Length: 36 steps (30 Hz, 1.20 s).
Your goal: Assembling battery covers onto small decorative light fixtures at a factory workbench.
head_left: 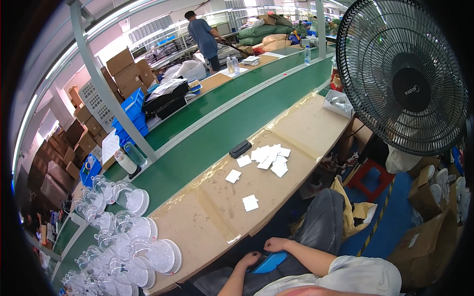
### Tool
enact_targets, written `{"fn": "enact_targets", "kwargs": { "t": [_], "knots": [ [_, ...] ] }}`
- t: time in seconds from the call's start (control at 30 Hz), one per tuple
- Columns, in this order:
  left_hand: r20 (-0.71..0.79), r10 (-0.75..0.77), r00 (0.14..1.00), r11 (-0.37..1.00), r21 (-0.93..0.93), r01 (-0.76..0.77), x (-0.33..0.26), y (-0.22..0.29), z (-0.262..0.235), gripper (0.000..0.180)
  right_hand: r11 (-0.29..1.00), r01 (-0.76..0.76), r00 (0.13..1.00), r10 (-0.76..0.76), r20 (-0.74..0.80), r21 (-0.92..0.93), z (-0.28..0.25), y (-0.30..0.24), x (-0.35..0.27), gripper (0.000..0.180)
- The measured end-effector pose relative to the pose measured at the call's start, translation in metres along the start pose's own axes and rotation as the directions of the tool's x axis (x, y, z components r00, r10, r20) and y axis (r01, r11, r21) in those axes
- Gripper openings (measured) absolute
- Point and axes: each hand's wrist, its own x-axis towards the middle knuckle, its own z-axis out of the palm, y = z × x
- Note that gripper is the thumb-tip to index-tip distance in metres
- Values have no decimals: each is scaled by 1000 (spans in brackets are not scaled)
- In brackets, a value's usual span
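Note:
Over my lap, my left hand (251,259) and my right hand (276,244) are close together, both with curled fingers. A flat, bright blue piece (270,263) lies on my grey trousers just below them; its kind is not clear. My left fingers are by its left edge and my right hand is at its upper edge. Whatever is pinched in either hand is too small to make out. On the brown bench beyond lie a loose heap of white square pieces (269,157), single white squares (250,203) nearer me, and a black oblong case (240,148).
Clear domed containers (133,224) crowd the bench's left end. A green conveyor belt (197,170) runs behind the bench. At right stand a large black fan (405,74), a red stool (370,180) and cardboard boxes (427,241). A person (203,39) stands beyond the belt.

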Motion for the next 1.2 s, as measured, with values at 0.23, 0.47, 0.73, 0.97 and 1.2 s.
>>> {"fn": "enact_targets", "kwargs": {
  "t": [0.23,0.47,0.73,0.97,1.2],
  "knots": [
    [-9,9,1000,999,46,-9,-5,9,-1,36,1000,3,1000,-4,11,12,1,5,2,35],
    [-30,24,999,998,61,-22,-6,7,-1,36,1000,-8,1000,7,15,10,0,2,1,35],
    [-28,46,999,998,42,-44,0,-2,0,36,1000,4,1000,-4,2,14,1,0,1,34],
    [-17,47,999,998,49,-46,1,-1,1,35,1000,11,1000,-11,3,6,0,2,1,34],
    [-23,25,999,998,50,-24,-1,2,0,34,1000,0,1000,0,2,13,-1,2,0,35]
  ]
}}
